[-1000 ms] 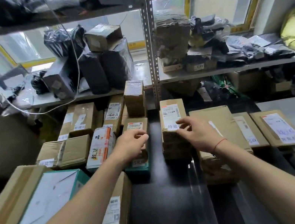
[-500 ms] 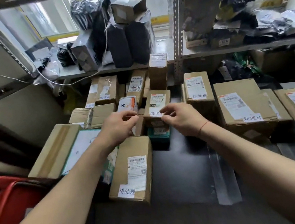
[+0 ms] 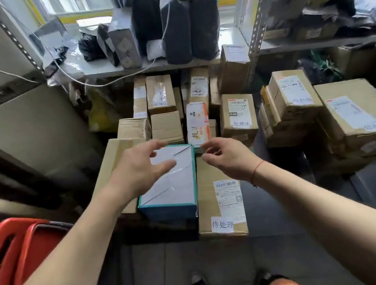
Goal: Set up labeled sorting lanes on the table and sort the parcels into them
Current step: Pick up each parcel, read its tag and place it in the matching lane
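Both hands are out over the counter, held apart from each other and gripping nothing. The left hand hovers with fingers spread and loosely bent above the teal-edged box, whose white top shows right under its fingertips; whether it touches the box cannot be told. The right hand hangs just to the right of it, fingers lightly curled, a red string round the wrist. Directly below the right hand lies a brown box with a handwritten label at its near end, touching the teal-edged box's side. Beyond both hands more cardboard parcels stand packed together, one with an orange-and-white wrap. Further right of the right hand sits a stacked pile of boxes. Left of the left arm, red chairs.
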Available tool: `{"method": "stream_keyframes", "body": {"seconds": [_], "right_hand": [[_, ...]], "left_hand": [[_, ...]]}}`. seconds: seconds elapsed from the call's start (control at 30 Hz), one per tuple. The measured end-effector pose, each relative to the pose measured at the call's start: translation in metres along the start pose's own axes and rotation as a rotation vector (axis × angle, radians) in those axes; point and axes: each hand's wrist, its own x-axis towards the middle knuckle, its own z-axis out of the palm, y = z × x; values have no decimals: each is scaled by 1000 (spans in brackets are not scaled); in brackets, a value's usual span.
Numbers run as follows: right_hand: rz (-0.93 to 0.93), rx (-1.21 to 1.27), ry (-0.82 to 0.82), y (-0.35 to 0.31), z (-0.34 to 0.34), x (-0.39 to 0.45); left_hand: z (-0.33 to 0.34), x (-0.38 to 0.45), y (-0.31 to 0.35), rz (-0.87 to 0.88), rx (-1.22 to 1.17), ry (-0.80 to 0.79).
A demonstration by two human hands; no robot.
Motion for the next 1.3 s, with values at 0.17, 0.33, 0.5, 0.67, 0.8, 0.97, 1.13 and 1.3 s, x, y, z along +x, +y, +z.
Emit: {"method": "stream_keyframes", "body": {"seconds": [0.17,0.33,0.5,0.67,0.8,0.97,1.13,1.3], "right_hand": [[-2,48,-26,-9,28,16],[32,107,-87,-11,38,37],[64,211,-127,-9,42,41],[58,241,-111,-9,36,39],[8,312,-77,-13,20,37],[-22,436,-6,-21,-12,34],[55,750,74,-3,-37,25],[37,883,8,6,-40,23]], "left_hand": [[20,-21,-30,153,317,-198],[49,-30,-41,230,615,-200],[63,-34,-50,344,693,-57],[60,-38,-46,335,686,-59],[49,-41,-30,322,636,-60],[34,-40,-8,357,408,163],[37,-40,9,76,-163,369],[44,-24,15,186,-137,406]]}}
